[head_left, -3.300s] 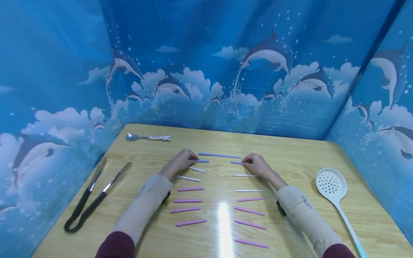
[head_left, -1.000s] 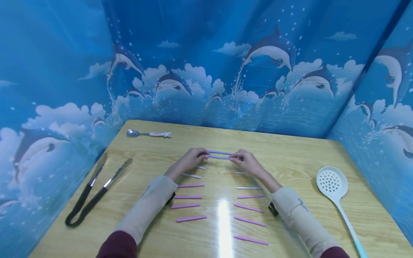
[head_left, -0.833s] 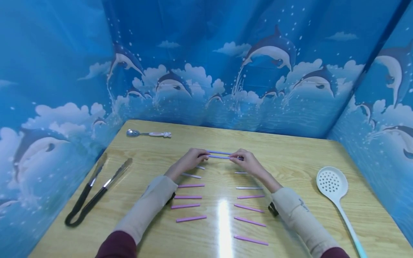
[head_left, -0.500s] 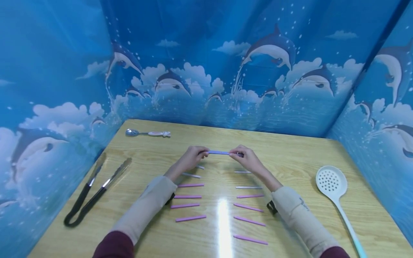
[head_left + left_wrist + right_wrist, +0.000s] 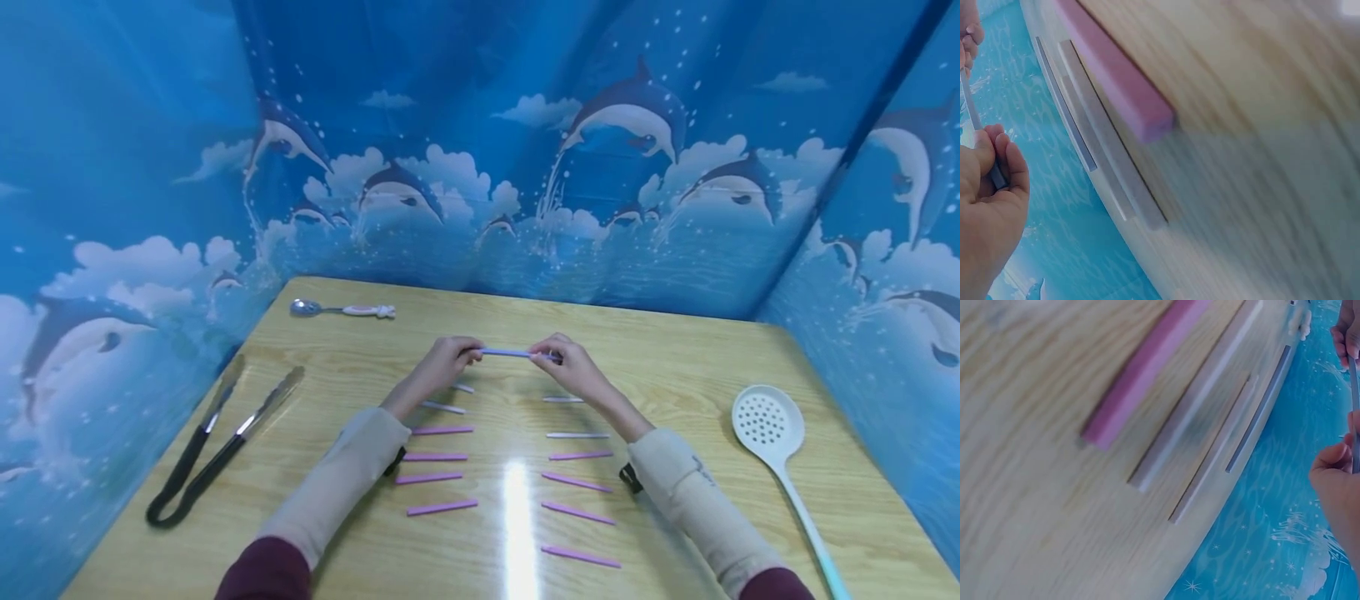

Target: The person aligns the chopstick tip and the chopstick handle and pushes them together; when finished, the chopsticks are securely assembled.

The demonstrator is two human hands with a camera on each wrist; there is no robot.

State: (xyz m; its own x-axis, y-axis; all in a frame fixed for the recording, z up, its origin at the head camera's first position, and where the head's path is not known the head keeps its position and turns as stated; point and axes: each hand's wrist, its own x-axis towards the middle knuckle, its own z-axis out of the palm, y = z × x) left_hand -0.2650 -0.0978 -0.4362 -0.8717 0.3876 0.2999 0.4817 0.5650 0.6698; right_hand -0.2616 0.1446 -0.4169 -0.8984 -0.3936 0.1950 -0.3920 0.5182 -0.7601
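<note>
Pinching a blue stick (image 5: 505, 352) near its ends, the left hand (image 5: 447, 360) and right hand (image 5: 567, 364) hold it above the table (image 5: 675, 367); tongs (image 5: 217, 466) lie left of the hands, a perforated skimmer (image 5: 772, 437) to their right.

On the table (image 5: 675, 358), tongs (image 5: 217, 465) lie left of the sticks (image 5: 437, 457), the skimmer (image 5: 772, 437) right.

The right hand (image 5: 1342, 497) pinches a gray stick (image 5: 1354, 387), and the left hand (image 5: 1347, 334) holds it higher up. On the wood table (image 5: 1047, 506) lie a pink stick (image 5: 1141, 378), two white sticks (image 5: 1194, 400) and a dark stick (image 5: 1259, 409) near the edge, none touching. Past the edge is a blue cloth (image 5: 1266, 506) with white stars.
</note>
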